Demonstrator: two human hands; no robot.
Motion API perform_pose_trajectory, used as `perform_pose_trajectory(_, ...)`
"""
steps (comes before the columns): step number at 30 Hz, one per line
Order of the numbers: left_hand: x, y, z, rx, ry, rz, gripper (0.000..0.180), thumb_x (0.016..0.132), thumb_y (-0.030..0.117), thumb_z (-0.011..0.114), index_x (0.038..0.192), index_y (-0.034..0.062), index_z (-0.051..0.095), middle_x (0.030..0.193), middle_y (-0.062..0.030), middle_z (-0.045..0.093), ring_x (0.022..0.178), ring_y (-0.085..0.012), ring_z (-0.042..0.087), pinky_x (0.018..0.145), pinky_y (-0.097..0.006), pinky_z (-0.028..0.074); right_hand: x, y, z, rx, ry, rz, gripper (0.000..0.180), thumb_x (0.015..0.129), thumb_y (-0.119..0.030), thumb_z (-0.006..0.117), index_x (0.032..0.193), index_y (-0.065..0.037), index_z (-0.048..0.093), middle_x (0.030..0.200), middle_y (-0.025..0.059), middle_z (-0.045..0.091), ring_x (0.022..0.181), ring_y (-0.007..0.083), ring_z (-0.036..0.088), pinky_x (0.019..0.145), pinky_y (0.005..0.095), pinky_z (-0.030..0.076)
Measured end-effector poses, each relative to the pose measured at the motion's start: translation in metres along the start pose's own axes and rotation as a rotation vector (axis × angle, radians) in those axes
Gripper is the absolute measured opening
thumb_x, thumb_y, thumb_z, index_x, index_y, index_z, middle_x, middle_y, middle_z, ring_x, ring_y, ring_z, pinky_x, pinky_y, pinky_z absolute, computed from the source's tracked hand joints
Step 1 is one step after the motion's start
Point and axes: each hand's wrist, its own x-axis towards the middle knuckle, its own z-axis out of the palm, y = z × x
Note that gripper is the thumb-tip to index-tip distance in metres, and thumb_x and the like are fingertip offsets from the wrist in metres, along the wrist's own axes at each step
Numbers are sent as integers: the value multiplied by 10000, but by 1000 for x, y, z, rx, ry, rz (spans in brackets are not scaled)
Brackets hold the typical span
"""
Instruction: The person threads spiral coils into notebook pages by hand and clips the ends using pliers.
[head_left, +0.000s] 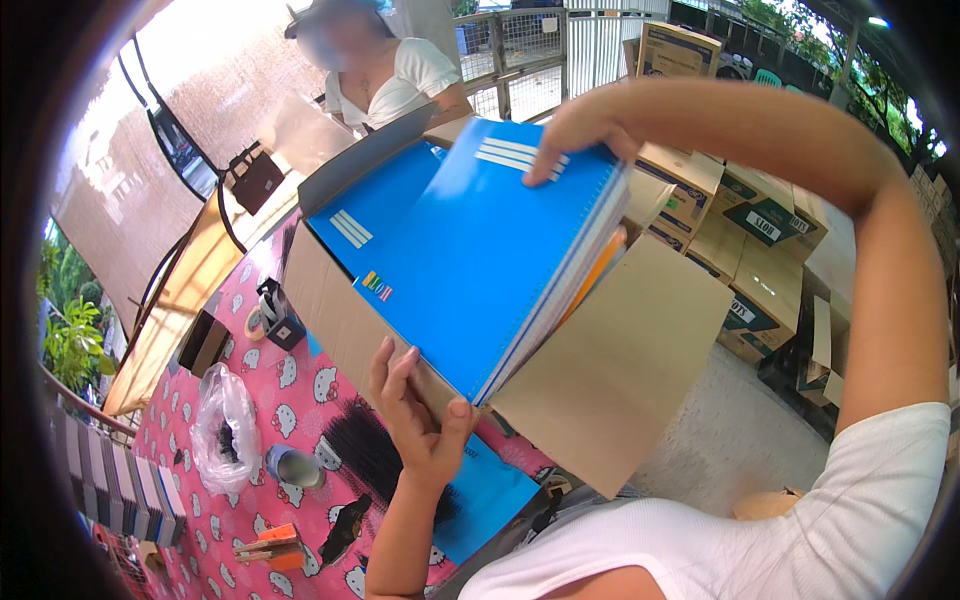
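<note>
Both hands grip 1 stack of blue notebooks (480,260) — left hand (420,415) underneath, right hand (575,135) on top.

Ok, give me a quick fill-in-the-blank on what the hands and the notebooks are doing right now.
1. Both hands hold a stack of spiral notebooks whose top cover is ____.
2. The right hand grips the stack's far end; the left hand supports its ____ end.
3. The stack is over an open ____ box.
4. The tablecloth is mainly ____.

Missing words: blue; near; cardboard; pink
</note>
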Motion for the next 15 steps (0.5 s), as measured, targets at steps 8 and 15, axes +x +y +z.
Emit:
perform_pose_trajectory(8, 4, 35, -13, -247, 23, -261, 561, 864, 131, 628, 1335, 10, 348, 1430, -150, 279, 1251, -262, 404, 1064, -405, 301, 35, 40, -24, 362, -255, -207, 526, 783, -449, 695, 1115, -56, 589, 931, 65, 671, 783, 153, 661, 764, 372, 551)
perform_pose_trajectory(15, 111, 50, -31, -53, -245, -215, 794, 751, 246, 779, 1375, 63, 323, 1376, -127, 377, 1277, -241, 391, 1001, -390, 385, 7, 83, -9, 671, -267, -234, 424, 745, -68, 718, 1127, 30, 562, 977, 137, 661, 822, 188, 680, 722, 324, 585)
